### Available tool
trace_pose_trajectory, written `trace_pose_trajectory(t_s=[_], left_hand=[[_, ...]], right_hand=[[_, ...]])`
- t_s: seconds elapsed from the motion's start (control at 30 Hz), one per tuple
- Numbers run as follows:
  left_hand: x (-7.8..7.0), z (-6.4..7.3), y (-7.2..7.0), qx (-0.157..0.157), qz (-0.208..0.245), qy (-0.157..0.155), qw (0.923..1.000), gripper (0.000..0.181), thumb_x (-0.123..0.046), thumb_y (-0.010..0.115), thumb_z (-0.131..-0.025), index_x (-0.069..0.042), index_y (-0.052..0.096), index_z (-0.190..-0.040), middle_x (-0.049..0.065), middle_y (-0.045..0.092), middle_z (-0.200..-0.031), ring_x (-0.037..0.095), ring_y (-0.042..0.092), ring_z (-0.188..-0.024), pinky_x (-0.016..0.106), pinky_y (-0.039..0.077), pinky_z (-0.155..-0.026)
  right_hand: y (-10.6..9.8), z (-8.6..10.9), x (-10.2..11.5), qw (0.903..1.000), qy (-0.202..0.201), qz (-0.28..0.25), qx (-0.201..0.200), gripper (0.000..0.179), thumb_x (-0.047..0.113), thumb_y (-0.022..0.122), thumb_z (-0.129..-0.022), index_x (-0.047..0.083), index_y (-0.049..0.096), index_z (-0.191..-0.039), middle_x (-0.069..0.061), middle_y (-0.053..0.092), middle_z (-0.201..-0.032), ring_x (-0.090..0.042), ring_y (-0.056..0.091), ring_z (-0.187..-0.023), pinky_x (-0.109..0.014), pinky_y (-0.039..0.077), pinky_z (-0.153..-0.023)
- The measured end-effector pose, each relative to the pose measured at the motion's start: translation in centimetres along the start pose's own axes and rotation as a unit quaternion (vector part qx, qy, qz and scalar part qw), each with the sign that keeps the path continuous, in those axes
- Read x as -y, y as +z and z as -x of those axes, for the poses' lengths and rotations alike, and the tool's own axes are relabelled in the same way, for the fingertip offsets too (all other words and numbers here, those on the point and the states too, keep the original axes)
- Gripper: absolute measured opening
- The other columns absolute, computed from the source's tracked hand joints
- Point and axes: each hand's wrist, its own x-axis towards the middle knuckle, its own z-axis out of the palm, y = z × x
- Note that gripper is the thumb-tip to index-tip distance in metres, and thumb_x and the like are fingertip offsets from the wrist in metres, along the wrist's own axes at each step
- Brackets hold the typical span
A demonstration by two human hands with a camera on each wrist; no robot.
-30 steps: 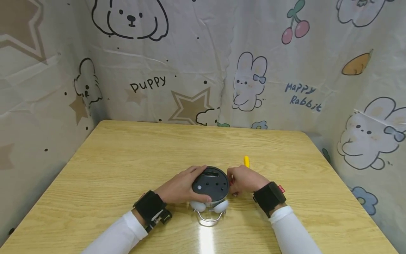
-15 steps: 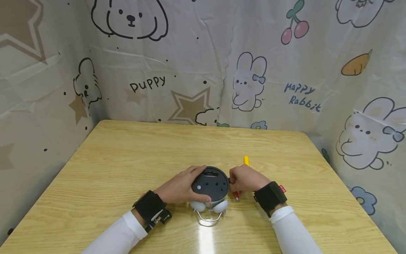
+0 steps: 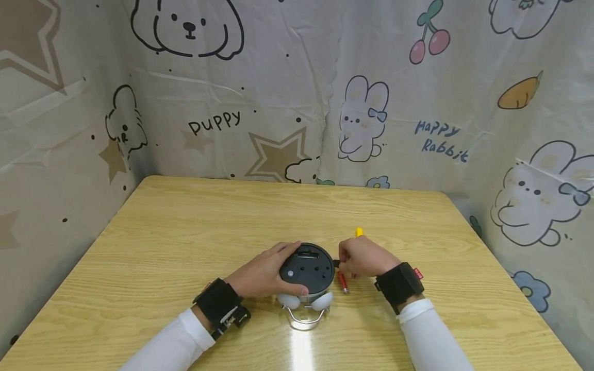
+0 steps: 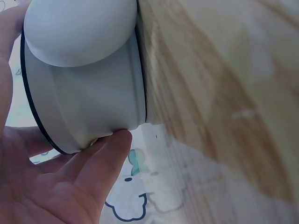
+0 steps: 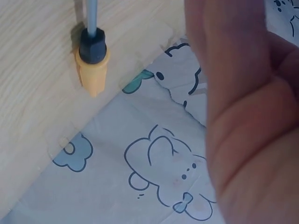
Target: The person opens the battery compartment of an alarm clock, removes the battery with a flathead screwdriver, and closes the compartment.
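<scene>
A twin-bell alarm clock (image 3: 307, 269) lies face down on the table, its dark back up and a slot visible near the top. My left hand (image 3: 266, 270) grips its rim from the left, thumb across the back; in the left wrist view, fingers curl under the white casing (image 4: 93, 98). Just right of the clock, my right hand (image 3: 366, 257) pinches a small black piece (image 3: 336, 263), mostly hidden by the fingers. A red battery (image 3: 343, 283) with a metal end lies on the table below that hand. The right wrist view shows the hand (image 5: 252, 112) but not its fingertips.
Behind the right hand lies a screwdriver, its yellow handle (image 3: 359, 232) partly showing; its black collar (image 5: 92, 46) and shaft appear in the right wrist view. The clock's white bells (image 3: 322, 301) and wire handle point toward me. Printed cloth (image 3: 223, 93) hangs around the wooden table (image 3: 209, 216).
My right hand has shifted slightly right, away from the clock, and more of the red battery and the black piece shows. The left hand and clock have stayed put.
</scene>
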Motion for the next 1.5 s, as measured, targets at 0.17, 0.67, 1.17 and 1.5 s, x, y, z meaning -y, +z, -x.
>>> trace_pose_trajectory(t_s=[0.17,0.67,1.17,1.5], left_hand=[[0.1,-0.1,0.0,-0.001,0.000,0.004,1.0000,0.111,-0.066,0.083,-0.077,-0.019,0.033,-0.164,0.011,0.042,-0.163,0.032,0.050,-0.144,0.052,0.046,-0.114],[0.1,-0.1,0.0,-0.002,0.004,0.006,1.0000,0.111,-0.065,0.083,-0.077,-0.019,0.033,-0.164,0.011,0.043,-0.162,0.031,0.051,-0.143,0.051,0.046,-0.114],[0.2,-0.1,0.0,-0.001,0.006,0.011,0.9999,0.110,-0.065,0.083,-0.078,-0.017,0.034,-0.163,0.012,0.044,-0.161,0.031,0.052,-0.141,0.051,0.047,-0.113],[0.1,0.0,0.0,0.001,0.011,0.007,0.9999,0.111,-0.065,0.083,-0.077,-0.019,0.033,-0.164,0.011,0.042,-0.163,0.032,0.050,-0.143,0.052,0.046,-0.115]], right_hand=[[-0.4,0.1,-0.3,0.9993,-0.017,0.029,-0.016,0.011,0.006,0.074,-0.089,0.012,0.065,-0.086,-0.001,0.062,-0.074,-0.012,0.057,-0.059,-0.025,0.047,-0.055],[-0.9,0.0,-1.0,0.9948,-0.062,0.060,-0.053,0.011,0.010,0.073,-0.093,0.005,0.070,-0.103,0.000,0.064,-0.078,-0.010,0.056,-0.061,-0.025,0.049,-0.060],[-0.3,-0.6,-1.2,0.9931,-0.062,0.073,-0.068,0.008,0.011,0.074,-0.095,0.006,0.073,-0.101,-0.002,0.068,-0.085,-0.012,0.056,-0.069,-0.027,0.050,-0.067],[0.0,-0.8,-1.1,0.9925,-0.060,0.079,-0.072,0.015,0.012,0.072,-0.095,0.006,0.073,-0.109,-0.007,0.071,-0.102,-0.014,0.059,-0.081,-0.032,0.055,-0.075]])
